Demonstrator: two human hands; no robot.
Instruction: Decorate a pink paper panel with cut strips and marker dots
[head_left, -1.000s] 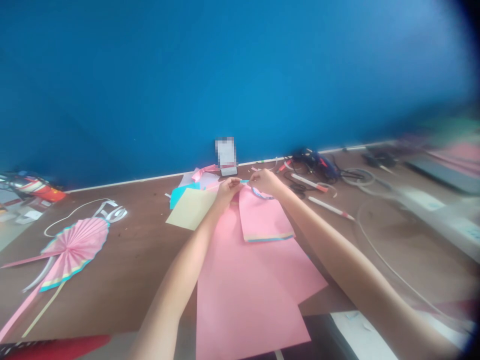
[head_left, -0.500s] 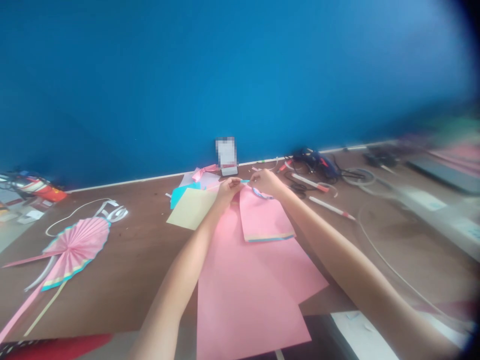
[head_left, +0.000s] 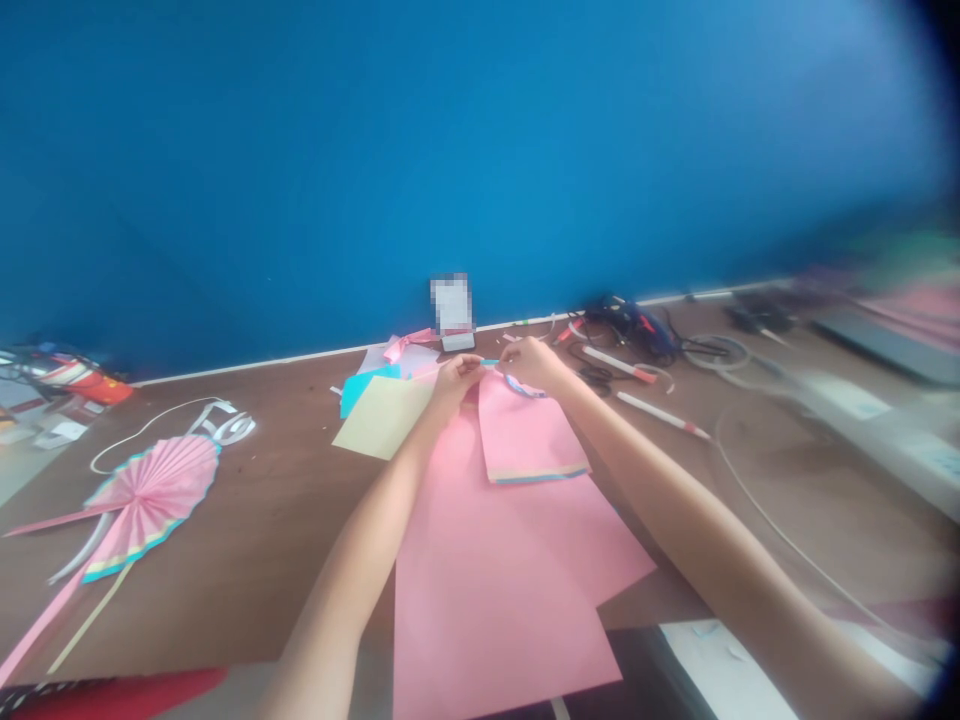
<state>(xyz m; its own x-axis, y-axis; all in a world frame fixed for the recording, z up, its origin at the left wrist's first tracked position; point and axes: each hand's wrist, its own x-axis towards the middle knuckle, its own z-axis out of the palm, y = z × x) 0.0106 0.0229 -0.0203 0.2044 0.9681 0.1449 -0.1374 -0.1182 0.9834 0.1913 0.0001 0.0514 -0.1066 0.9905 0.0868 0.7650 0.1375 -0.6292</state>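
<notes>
Brown tabletop (head_left: 247, 610) by a blue wall (head_left: 480, 150), with big pink paper sheets (head_left: 480, 600).
Left hand (head_left: 459, 382) and right hand (head_left: 531, 364) pinch a thin blue paper strip (head_left: 489, 362) in their grip.

Light is bright and even, with no source in view and only faint, soft shadows on the wooden tabletop (head_left: 247, 560) around the left hand (head_left: 459, 380) and right hand (head_left: 531, 365). The blue wall (head_left: 480, 150) beyond the hands grows paler toward the upper right. Far to the right of the hands, the view smears out of focus and bends, darkening to a black rim. A pixelated block (head_left: 453, 305) sits just beyond the hands.
</notes>
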